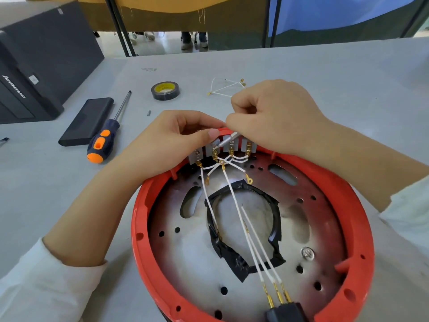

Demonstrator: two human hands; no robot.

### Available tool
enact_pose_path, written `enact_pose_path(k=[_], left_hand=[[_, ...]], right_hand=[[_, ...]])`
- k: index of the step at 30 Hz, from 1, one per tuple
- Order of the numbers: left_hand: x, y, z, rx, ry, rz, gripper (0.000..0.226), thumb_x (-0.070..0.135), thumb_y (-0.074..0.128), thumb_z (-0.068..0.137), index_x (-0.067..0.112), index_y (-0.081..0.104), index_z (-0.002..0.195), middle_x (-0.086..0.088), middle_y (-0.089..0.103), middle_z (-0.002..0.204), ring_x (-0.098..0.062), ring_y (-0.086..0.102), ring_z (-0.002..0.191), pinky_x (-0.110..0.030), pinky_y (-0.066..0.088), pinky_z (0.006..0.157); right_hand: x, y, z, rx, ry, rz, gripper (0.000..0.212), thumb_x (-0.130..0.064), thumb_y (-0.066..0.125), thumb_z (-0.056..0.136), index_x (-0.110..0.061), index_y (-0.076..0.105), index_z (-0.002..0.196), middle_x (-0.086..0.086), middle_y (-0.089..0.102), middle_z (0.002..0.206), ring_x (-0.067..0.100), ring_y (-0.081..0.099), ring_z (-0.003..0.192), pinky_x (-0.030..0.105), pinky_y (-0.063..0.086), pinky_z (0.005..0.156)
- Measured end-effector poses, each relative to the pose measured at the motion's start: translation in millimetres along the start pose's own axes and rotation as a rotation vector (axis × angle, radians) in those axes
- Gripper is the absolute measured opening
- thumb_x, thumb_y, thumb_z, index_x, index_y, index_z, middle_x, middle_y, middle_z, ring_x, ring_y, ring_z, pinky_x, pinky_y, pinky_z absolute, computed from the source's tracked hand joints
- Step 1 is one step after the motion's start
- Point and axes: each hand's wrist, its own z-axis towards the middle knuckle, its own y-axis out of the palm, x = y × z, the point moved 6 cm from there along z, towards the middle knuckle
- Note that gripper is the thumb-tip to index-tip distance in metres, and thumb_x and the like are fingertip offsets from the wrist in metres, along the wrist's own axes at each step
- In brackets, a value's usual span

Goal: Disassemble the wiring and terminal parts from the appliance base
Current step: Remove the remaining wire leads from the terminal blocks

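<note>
At the far left of the desk (325,73) a black computer case (34,66) stood, and beside it lay a flat black box (87,120). Just right of this box a screwdriver (105,135) with an orange and dark blue handle rested, its shaft pointing away from you. Further back a roll of black tape (165,90) lay flat, and near it, to the right, a small loose bundle of white wires (224,88) was partly hidden behind your right hand.

Your left hand (169,145) was at the far rim of the red appliance base (362,219), which sat on the desk close in front of you. Its grip was closed on the row of grey terminal blocks (221,147): the thumb pressed on top and the other fingers curled behind them. From the blocks several white wires (234,198) with brass lugs (249,181) ran toward you over the metal plate (192,252), across a ring of black tape, and ended in a black plug (285,312) at the near rim.

Your right hand (276,117) was above the right part of the blocks. Its fingers were curled around a thin metal tool (228,139), and the tip of the tool touched one of the middle blocks.
</note>
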Motion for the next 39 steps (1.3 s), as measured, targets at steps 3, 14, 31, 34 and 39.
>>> enact_pose_path(k=[3, 14, 31, 34, 39], left_hand=[[-1, -1, 1, 0.006, -0.02, 0.004, 0.017, 0.016, 0.06, 0.091, 0.021, 0.07, 0.104, 0.006, 0.074, 0.098, -0.006, 0.068, 0.095, -0.02, 0.049, 0.09], [-2, 3, 1, -0.015, -0.043, -0.043, 0.019, 0.013, 0.061, 0.09, 0.016, 0.07, 0.106, -0.001, 0.074, 0.101, -0.013, 0.068, 0.097, -0.025, 0.051, 0.093], [-3, 2, 0, -0.017, -0.066, -0.041, 0.019, 0.016, 0.06, 0.09, 0.019, 0.07, 0.106, 0.002, 0.075, 0.097, -0.011, 0.069, 0.093, -0.023, 0.052, 0.089], [-3, 3, 0, -0.017, -0.072, -0.05, 0.018, 0.015, 0.06, 0.09, 0.021, 0.07, 0.104, 0.002, 0.075, 0.096, -0.011, 0.069, 0.091, -0.021, 0.053, 0.087], [-2, 3, -1, -0.011, -0.071, -0.037, 0.018, 0.016, 0.061, 0.09, 0.021, 0.071, 0.104, 0.002, 0.075, 0.097, -0.011, 0.069, 0.093, -0.023, 0.052, 0.09]], right_hand=[[3, -9, -17, 0.154, 0.054, 0.009, 0.029, -0.035, 0.048, 0.068, -0.012, 0.037, 0.054, 0.002, 0.036, 0.046, 0.017, 0.037, 0.05, 0.025, 0.026, 0.048], [-14, -20, -43, 0.073, -0.041, -0.051, 0.017, -0.035, 0.05, 0.073, -0.018, 0.049, 0.067, -0.003, 0.048, 0.051, 0.018, 0.044, 0.051, 0.03, 0.036, 0.049], [1, -4, -54, -0.067, 0.028, 0.075, 0.025, -0.049, 0.05, 0.081, -0.025, 0.052, 0.076, -0.013, 0.052, 0.062, 0.004, 0.05, 0.066, 0.015, 0.032, 0.055], [0, -3, -55, -0.084, 0.021, 0.06, 0.027, -0.05, 0.046, 0.082, -0.024, 0.052, 0.079, -0.013, 0.054, 0.066, 0.007, 0.05, 0.065, 0.016, 0.033, 0.057], [-4, -4, -56, -0.093, -0.003, 0.055, 0.028, -0.049, 0.043, 0.084, -0.022, 0.05, 0.081, -0.009, 0.055, 0.068, 0.011, 0.049, 0.063, 0.026, 0.035, 0.06]])
